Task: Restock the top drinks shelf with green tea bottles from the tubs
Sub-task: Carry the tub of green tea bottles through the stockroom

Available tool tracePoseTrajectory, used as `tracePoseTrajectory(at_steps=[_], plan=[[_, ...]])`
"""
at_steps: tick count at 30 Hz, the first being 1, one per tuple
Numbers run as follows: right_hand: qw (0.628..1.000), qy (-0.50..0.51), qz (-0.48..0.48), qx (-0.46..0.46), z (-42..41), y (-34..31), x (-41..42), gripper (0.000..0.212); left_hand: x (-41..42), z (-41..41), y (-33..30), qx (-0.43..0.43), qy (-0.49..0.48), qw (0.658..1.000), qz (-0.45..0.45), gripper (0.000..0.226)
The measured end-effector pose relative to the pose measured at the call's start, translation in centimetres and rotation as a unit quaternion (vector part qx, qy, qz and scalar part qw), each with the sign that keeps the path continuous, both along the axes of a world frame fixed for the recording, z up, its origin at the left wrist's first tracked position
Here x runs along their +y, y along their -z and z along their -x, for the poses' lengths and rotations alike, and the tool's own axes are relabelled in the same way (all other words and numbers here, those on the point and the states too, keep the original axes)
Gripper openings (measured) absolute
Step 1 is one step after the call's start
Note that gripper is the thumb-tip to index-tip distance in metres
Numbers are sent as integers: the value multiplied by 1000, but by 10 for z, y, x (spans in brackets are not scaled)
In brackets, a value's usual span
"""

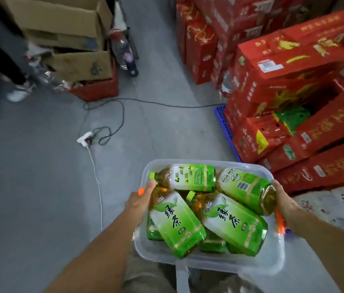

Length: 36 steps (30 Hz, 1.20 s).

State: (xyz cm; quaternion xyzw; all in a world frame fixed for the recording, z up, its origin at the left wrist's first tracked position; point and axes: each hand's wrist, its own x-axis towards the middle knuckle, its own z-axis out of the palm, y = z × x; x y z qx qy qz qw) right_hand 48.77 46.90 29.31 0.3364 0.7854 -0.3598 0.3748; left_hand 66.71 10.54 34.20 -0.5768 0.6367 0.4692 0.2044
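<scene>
Fingers (145,195) gripping tub (209,265), bottles (175,225) flat, caps leftward.

Grey concrete floor (40,187), stacked red cartons (293,66), cardboard boxes (61,22)

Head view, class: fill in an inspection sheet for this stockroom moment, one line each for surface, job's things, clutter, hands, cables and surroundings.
Surface: grey concrete floor; no shelf in view.
Job's things: clear plastic tub, carried above the floor, holds green tea bottles lying criss-crossed.
Clutter: open cardboard boxes stacked on a red crate, with loose plastic wrap beside them.
Hands: left hand grips the tub's left rim; right hand grips its right rim.
Cables: white power strip on the floor ahead, with black leads trailing across the walkway; trip risk.
Surroundings: stacked red cartons on a blue pallet at right; another person's leg and shoe at left.
</scene>
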Motion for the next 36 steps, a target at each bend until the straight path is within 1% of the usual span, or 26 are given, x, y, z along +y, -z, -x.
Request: tracePoseTrajectory(at_steps=[1, 2, 4, 6, 8, 9, 10, 11, 12, 13, 15, 16, 17, 18, 19, 21, 23, 25, 26, 28, 29, 30, 31, 33, 35, 36], plan=[[1000, -28, 9, 11, 7, 7, -15, 117, -7, -17, -1, 6, -29, 1000, -4, 107], [998, -56, 3, 16, 15, 16, -29, 123, -16, -34, 0, 8, -60, 998, -7, 112], [995, -101, -2, 26, 14, 2, -80, 140, -34, -65, -2, 3, -102, 995, 4, 103], [988, -154, 4, 24, 16, 9, -123, 148, -55, -94, -5, 7, -136, 991, 11, 87], [977, -210, -10, 22, 5, -4, -174, 146, -78, -121, -5, 16, -177, 984, 10, 72], [973, -229, -15, 33, 4, 6, -196, 143, -92, -136, -4, 18, -201, 979, 5, 72], [968, -249, -14, 38, 1, 8, -218, 142, -107, -151, -3, 21, -228, 973, -7, 76], [962, -269, -13, 38, 3, 27, -239, 142, -123, -167, 1, 24, -259, 965, -18, 85], [955, -292, -31, 47, -5, 27, -265, 142, -140, -184, 5, 31, -283, 958, -28, 93], [948, -314, -35, 45, -17, 22, -295, 141, -158, -200, 5, 32, -302, 952, -36, 95], [931, -359, -41, 48, -32, 26, -349, 127, -194, -235, 10, 29, -338, 940, -43, 98], [926, -372, -44, 43, -34, 36, -374, 121, -213, -253, 11, 32, -359, 932, -47, 105], [922, -382, -42, 39, -39, 43, -402, 120, -231, -272, 11, 35, -382, 922, -50, 111], [918, -395, -39, 27, -42, 54, -429, 122, -249, -291, 14, 44, -399, 915, -43, 113], [914, -404, -31, 16, -47, 66, -459, 123, -265, -308, 9, 51, -414, 908, -30, 106], [905, -425, -13, 2, -70, 71, -524, 125, -297, -340, -1, 68, -445, 893, -11, 82], [891, -453, 6, -1, -113, 45, -588, 129, -329, -368, -4, 67, -465, 883, 10, 64], [871, -491, 24, -7, -168, 7, -647, 128, -358, -397, -9, 62, -483, 873, 27, 66], [861, -508, 26, -1, -194, -18, -675, 123, -371, -410, -10, 62, -498, 865, 30, 72], [842, -538, 40, 15, -239, -56, -728, 101, -396, -435, -13, 47, -526, 848, 41, 78], [835, -548, 47, 20, -253, -62, -754, 93, -407, -446, -15, 44, -544, 837, 43, 73], [825, -562, 44, 22, -267, -68, -777, 90, -417, -457, -18, 52, -564, 823, 42, 66], [814, -579, 47, 16, -277, -69, -801, 93, -426, -467, -19, 62, -586, 807, 39, 60], [783, -620, 49, 17, -288, -54, -847, 115, -439, -486, -17, 66, -628, 775, 19, 58], [752, -658, 40, 23, -294, -26, -898, 140, -446, -504, -14, 61, -676, 735, 2, 67], [736, -675, 41, 23, -306, -23, -922, 145, -448, -516, -11, 63, -701, 711, 0, 72]])
